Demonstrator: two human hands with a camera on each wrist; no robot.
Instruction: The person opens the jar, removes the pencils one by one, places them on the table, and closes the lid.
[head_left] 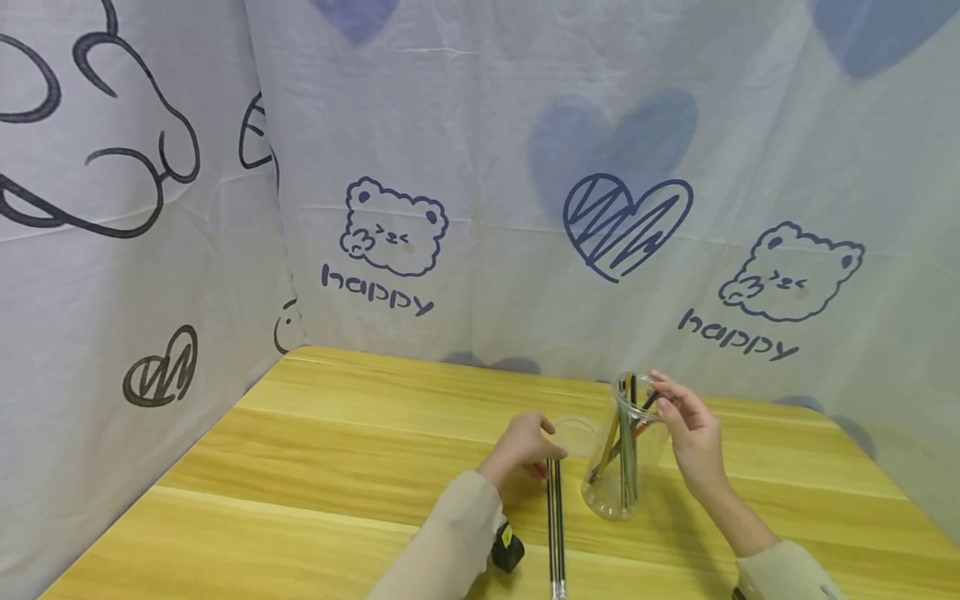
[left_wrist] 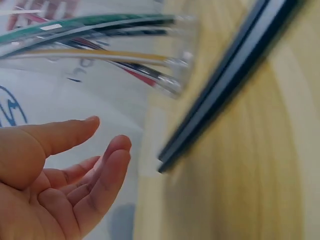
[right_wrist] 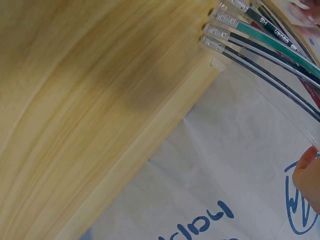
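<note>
A tall clear jar (head_left: 609, 492) stands on the table with several pencils (head_left: 627, 450) leaning inside, green, yellow, black and red ones. My right hand (head_left: 693, 437) grips its rim from the right, thumb at the near side and fingers at the far side. In the right wrist view the thumb of that hand is right at the jar's edge, and eraser ends of the pencils (right_wrist: 245, 57) show at its base. Dark pencils (head_left: 556, 525) lie side by side left of the jar. Over their far ends is my left hand (head_left: 527, 446), thumb and fingers loosely bent and apart, with nothing between them.
A round clear lid (head_left: 576, 437) lies on the table behind the left hand, left of the jar. The wooden table (head_left: 322, 467) ends at a white printed curtain (head_left: 495, 275) behind and at the left. A small black device (head_left: 507, 547) is at the left cuff.
</note>
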